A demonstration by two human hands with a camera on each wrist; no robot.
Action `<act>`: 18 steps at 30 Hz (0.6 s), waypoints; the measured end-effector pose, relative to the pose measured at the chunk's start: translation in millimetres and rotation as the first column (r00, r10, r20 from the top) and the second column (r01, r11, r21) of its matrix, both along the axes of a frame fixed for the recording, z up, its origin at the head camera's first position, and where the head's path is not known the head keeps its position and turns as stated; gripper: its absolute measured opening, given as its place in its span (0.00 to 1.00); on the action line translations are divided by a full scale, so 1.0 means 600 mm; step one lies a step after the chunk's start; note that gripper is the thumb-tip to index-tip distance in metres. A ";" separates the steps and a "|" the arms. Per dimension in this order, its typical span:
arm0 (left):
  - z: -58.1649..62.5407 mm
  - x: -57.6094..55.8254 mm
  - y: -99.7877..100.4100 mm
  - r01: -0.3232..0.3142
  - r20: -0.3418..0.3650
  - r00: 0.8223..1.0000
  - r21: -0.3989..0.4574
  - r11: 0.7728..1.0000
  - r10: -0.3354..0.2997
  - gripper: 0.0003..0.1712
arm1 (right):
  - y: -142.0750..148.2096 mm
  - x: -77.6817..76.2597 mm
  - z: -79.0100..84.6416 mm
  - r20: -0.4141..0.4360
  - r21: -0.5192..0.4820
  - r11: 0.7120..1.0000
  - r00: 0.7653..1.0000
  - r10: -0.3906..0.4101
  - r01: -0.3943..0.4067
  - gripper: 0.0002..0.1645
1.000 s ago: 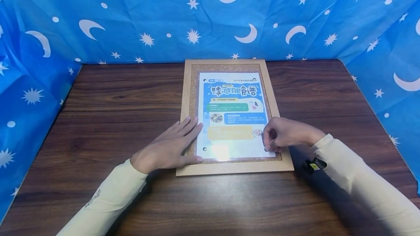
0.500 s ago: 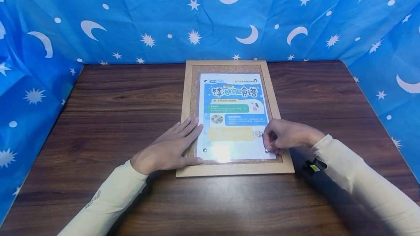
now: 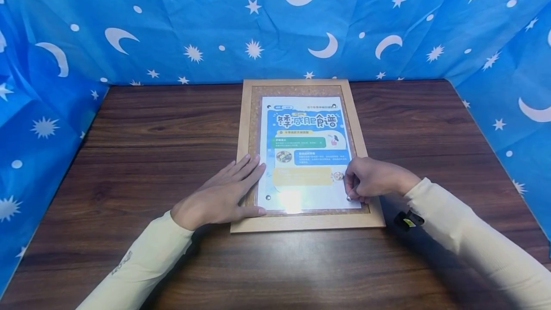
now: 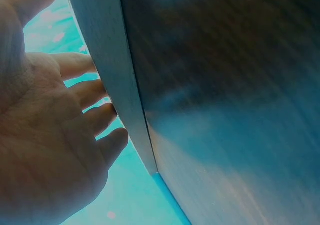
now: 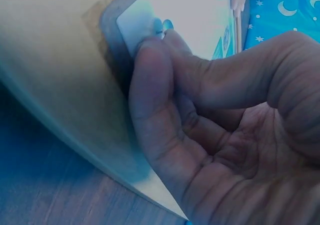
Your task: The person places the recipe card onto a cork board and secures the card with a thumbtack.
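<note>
A wood-framed cork board (image 3: 243,130) lies on the table with a glossy printed sheet (image 3: 301,157) on it. Silvery pushpins sit at the sheet's upper left, upper right and lower left (image 3: 268,197) corners. At the lower right corner, my right hand (image 3: 379,176) pinches another pushpin (image 5: 167,25) between thumb and index finger; its point is hidden. My left hand (image 3: 224,195) rests flat with spread fingers on the board's left frame and the sheet's edge. In the left wrist view, the palm shows beside the frame's side (image 4: 107,50).
The dark wood-grain table (image 3: 150,123) extends around the board. A blue cloth (image 3: 258,23) with white moons and stars hangs at the back and both sides. A small black device (image 3: 409,220) is strapped at the right wrist.
Almost nothing differs. The right wrist and forearm have shifted slightly left, while the fingers stay at the lower right pushpin. My left hand keeps its place.
</note>
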State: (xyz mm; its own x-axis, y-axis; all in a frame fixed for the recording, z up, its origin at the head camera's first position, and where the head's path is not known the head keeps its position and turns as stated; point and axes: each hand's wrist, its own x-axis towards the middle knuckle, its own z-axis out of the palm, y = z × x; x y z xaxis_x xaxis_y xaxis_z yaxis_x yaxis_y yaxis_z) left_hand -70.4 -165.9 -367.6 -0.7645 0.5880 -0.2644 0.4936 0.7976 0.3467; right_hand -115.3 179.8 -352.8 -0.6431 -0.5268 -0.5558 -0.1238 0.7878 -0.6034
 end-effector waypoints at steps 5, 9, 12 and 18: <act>0.000 0.000 0.000 -0.002 -0.003 1.000 -0.002 1.000 0.002 0.56 | -0.006 0.000 0.000 -0.040 0.046 0.999 0.999 0.010 -0.008 0.10; 0.000 0.000 0.000 -0.005 -0.002 1.000 -0.003 1.000 0.005 0.56 | -0.011 0.001 0.000 -0.076 0.086 0.996 0.997 0.024 -0.017 0.09; 0.000 0.000 0.001 -0.006 0.000 1.000 -0.005 1.000 0.006 0.56 | -0.012 0.001 -0.001 -0.083 0.097 0.995 0.996 0.021 -0.013 0.08; -0.002 -0.002 0.002 -0.009 0.008 1.000 -0.004 1.000 0.009 0.56 | -0.004 0.002 -0.001 -0.061 0.038 0.999 0.998 0.028 -0.026 0.09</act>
